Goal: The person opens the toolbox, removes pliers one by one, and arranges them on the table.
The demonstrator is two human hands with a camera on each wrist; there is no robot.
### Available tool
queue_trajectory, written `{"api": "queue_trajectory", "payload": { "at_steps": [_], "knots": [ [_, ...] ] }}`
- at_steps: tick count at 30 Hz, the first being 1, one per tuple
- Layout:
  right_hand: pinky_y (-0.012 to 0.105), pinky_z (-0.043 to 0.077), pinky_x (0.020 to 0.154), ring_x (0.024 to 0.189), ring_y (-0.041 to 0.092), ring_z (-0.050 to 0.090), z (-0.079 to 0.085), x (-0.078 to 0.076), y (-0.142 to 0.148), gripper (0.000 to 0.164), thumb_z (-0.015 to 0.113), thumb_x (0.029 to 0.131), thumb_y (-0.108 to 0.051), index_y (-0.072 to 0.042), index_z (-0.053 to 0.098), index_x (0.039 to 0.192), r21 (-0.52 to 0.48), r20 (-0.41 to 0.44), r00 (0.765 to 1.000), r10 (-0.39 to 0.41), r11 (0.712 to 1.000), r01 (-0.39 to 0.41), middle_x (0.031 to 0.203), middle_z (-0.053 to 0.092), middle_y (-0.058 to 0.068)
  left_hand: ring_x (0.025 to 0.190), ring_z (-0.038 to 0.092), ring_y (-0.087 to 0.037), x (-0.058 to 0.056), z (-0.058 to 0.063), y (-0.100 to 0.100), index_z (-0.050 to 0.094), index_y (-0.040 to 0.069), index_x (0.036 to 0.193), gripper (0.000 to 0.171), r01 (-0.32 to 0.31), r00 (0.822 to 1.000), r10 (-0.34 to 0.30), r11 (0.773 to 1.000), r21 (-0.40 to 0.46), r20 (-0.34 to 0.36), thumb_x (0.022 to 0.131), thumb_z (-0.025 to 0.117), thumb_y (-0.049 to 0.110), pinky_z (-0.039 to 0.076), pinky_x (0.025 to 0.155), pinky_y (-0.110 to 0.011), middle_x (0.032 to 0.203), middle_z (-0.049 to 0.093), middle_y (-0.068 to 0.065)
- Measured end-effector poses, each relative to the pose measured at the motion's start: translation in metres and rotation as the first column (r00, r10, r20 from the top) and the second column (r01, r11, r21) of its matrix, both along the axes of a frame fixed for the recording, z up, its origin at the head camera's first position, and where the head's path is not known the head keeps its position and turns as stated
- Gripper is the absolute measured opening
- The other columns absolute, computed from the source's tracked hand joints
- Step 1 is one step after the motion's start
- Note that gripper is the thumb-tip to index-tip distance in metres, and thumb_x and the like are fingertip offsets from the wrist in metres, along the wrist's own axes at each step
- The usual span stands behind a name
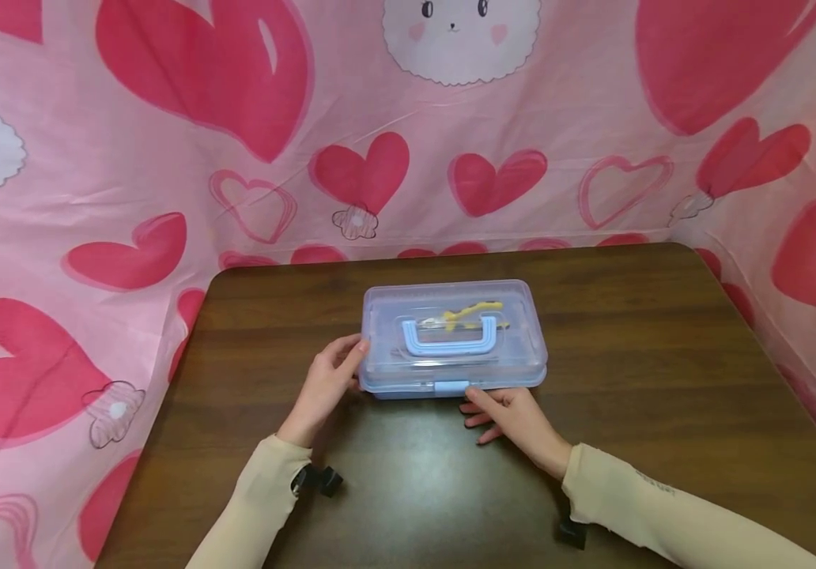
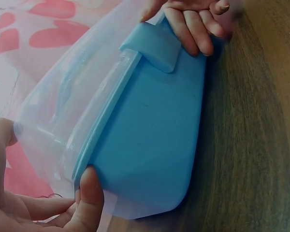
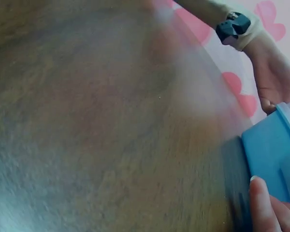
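A storage box [image 1: 451, 371] with a clear lid [image 1: 387, 316] and a light blue base [image 2: 140, 135] stands on the table, its lid down. A blue carry handle [image 1: 451, 348] lies on top, and a blue latch [image 1: 451, 388] sits at the front middle. My left hand [image 1: 330, 379] grips the box's left end, thumb on the lid and a fingertip at the rim seam in the left wrist view. At the latch, my right hand [image 1: 515, 415] has its thumb along the upper edge and its other fingers below, against the front wall. Through the lid shows a yellow, dark-spotted thing [image 1: 475, 314].
The dark wooden table [image 1: 629, 356] has rounded far corners. Pink cloth [image 1: 422, 118] printed with hearts hangs behind it and at both sides. Small black devices are strapped at the left wrist [image 1: 319, 480] and right wrist [image 1: 572, 532].
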State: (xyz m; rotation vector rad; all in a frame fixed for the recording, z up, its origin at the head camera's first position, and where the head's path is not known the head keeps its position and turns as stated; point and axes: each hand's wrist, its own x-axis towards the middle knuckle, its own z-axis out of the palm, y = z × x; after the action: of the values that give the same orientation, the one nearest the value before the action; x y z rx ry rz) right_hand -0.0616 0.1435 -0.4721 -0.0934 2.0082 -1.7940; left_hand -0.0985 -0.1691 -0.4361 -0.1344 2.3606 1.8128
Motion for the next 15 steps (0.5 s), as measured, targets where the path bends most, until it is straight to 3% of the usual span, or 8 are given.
{"api": "queue_trajectory", "payload": {
  "at_steps": [6,15],
  "knots": [
    [0.042,0.065,0.073,0.098,0.029,0.076,-0.0005,-0.0006,-0.0009,0.061,0.055,0.109,-0.040,0.017,0.063,0.128,-0.100,0.109,0.994,-0.011,0.995,0.022,0.120,0.071,0.029,0.086,0.064,-0.022,-0.0013,-0.0007,-0.0003,0.059,0.003,0.142,0.049,0.004,1.000,-0.004,1.000,-0.002,0.005,0.106,0.062,0.037,0.062,0.076,-0.040,0.123,0.066,-0.021],
    [0.040,0.063,0.085,0.106,0.024,0.074,-0.0007,-0.0026,0.0000,0.069,0.050,0.110,-0.045,0.018,0.054,0.137,-0.203,0.249,0.968,0.043,0.979,0.009,0.131,0.067,0.027,0.080,0.064,-0.021,-0.0031,-0.0002,-0.0021,0.060,0.002,0.139,0.047,0.010,0.999,-0.012,0.999,0.054,0.042,0.105,0.065,0.033,0.062,0.075,-0.041,0.113,0.067,-0.021]
  ]
}}
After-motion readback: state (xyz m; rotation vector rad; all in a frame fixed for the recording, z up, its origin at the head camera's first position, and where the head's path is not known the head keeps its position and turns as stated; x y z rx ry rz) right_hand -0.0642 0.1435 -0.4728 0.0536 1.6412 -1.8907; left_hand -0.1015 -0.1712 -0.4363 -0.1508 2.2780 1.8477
